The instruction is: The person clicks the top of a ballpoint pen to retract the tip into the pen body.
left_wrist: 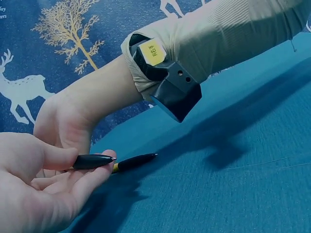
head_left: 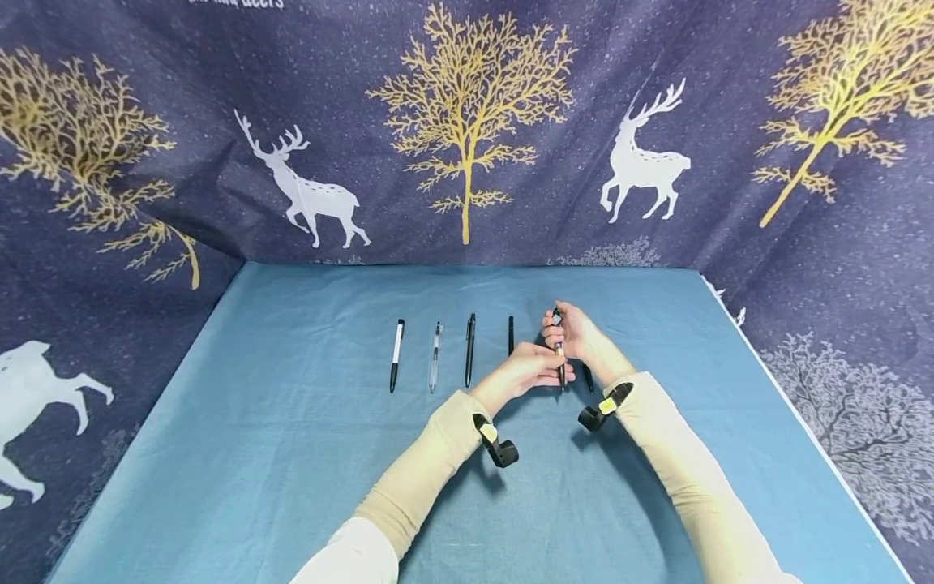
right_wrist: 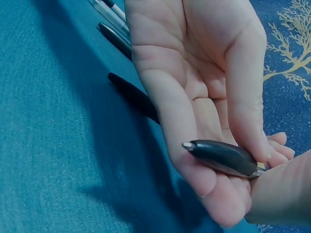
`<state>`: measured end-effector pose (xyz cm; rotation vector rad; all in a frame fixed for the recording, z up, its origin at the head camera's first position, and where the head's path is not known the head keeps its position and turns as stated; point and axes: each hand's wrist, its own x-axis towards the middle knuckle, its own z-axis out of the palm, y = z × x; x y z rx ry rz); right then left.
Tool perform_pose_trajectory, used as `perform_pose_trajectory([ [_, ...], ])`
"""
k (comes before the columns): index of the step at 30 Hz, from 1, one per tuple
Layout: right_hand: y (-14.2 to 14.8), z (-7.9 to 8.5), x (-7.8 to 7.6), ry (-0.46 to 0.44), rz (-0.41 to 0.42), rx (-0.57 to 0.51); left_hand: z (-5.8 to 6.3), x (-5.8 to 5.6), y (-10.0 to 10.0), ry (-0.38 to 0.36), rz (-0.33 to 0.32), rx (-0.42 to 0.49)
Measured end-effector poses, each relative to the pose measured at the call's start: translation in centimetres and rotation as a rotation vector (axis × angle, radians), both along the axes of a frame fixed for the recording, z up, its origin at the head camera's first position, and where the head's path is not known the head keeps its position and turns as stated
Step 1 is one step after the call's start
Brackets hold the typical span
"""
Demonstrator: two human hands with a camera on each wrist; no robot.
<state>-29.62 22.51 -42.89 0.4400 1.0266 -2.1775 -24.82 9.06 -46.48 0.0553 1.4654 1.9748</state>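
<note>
Fingers of the left hand (head_left: 536, 365) pinch the pen (right_wrist: 223, 158) near its tip; those of the right hand (head_left: 580, 334) grip its far end. My head view places it above the surface (head_left: 219, 487), closer to the right edge than the left, tip toward the near edge. I count four pens (head_left: 396, 357) lying left, one black pen (head_left: 588, 378) right, partly hidden.
</note>
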Motion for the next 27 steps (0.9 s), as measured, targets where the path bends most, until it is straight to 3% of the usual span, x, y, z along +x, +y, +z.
perform_pose_trajectory([
  [9,-0.28,-0.36,0.1,0.018,-0.009,0.004,0.04,0.27,0.04,-0.025,0.043,0.004],
  [17,-0.29,-0.36,-0.1,-0.023,0.069,0.0,0.11,0.28,0.07,-0.025,0.051,-0.021],
  [27,-0.11,-0.53,-0.55,0.053,0.154,-0.009,0.44,0.33,0.09,-0.045,0.046,-0.023],
])
